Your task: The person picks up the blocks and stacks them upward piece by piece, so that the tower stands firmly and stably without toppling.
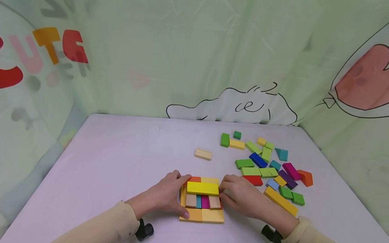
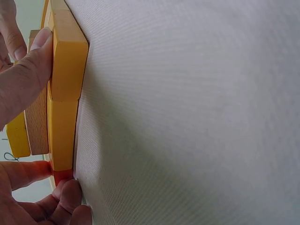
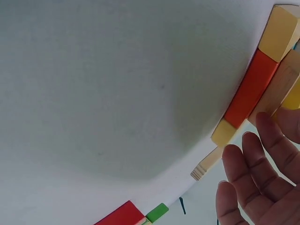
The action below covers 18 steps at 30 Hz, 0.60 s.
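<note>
A low rectangular structure of wooden blocks [image 1: 212, 216] stands at the table's front middle. Across its top, toward the back, lies a bright yellow block [image 1: 202, 188], with plain wood blocks [image 1: 190, 200] beneath it. My left hand [image 1: 165, 194] holds the structure's left side, thumb on the front orange block [image 2: 68, 70] and fingers by the red-orange block [image 2: 63, 175] at the back corner. With thumb and forefinger my right hand [image 1: 240, 194] pinches the yellow block's right end. Its other fingers [image 3: 255, 152] extend beside the structure. Teal and magenta blocks [image 1: 205, 201] show inside.
Many loose coloured blocks [image 1: 268, 172] lie scattered at the right, including a red block [image 1: 253, 180] just behind my right hand and a long orange-yellow block [image 1: 281, 201] by the right forearm. A small grooved wooden stack [image 1: 203, 154] lies behind the structure. A printed curtain [image 1: 136, 67] hangs behind the table.
</note>
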Motion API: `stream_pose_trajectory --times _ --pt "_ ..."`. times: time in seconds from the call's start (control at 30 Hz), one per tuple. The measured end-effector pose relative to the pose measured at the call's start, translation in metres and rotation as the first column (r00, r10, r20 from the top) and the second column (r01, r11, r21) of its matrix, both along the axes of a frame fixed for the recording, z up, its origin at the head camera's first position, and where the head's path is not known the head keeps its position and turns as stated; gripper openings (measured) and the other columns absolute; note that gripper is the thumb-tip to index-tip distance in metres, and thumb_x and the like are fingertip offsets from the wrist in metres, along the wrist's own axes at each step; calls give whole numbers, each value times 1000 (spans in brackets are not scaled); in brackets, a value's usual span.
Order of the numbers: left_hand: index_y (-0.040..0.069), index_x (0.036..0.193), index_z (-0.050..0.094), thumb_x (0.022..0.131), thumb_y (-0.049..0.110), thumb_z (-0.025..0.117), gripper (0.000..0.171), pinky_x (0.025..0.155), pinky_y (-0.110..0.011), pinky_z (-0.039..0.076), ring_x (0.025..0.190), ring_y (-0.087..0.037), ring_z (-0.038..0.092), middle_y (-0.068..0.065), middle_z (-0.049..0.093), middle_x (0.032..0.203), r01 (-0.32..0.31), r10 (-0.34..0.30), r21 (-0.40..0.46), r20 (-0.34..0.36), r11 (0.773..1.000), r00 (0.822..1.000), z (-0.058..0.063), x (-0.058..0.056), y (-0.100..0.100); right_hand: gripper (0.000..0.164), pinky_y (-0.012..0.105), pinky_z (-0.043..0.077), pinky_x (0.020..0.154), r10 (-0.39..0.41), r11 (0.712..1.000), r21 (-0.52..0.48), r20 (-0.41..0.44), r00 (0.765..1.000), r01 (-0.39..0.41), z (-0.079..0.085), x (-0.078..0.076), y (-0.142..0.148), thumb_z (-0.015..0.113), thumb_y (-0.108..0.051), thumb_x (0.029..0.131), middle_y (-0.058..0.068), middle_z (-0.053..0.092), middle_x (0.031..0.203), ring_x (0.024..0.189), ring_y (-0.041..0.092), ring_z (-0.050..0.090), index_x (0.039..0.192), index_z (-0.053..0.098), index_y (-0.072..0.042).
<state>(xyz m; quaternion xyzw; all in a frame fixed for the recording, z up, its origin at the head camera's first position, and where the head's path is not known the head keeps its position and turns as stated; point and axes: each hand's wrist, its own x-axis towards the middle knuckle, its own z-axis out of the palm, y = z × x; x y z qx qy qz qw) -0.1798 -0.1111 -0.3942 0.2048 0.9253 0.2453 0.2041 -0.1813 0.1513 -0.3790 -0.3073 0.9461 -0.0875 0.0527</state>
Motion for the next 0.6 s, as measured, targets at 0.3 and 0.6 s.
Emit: stream_pose_trajectory --times 0.3,0.6 --pt "15 155 44 66 48 94 108 94 -34 56 106 -17 46 -5 51 120 -9 9 -2 8 1000 1000 0 1 0 5 23 59 74 -28 1000 -5 77 997 28 -1 3 0 80 -19 88 -9 65 87 79 3 55 91 80 -15" --pt "14 155 43 66 49 94 108 92 -33 54 104 -17 46 -5 51 118 -1 1 -6 1 1000 1000 0 1 0 6 22 59 76 28 998 -50 79 996 -24 0 7 0 81 -23 87 -11 65 88 80 0 55 89 81 -17"
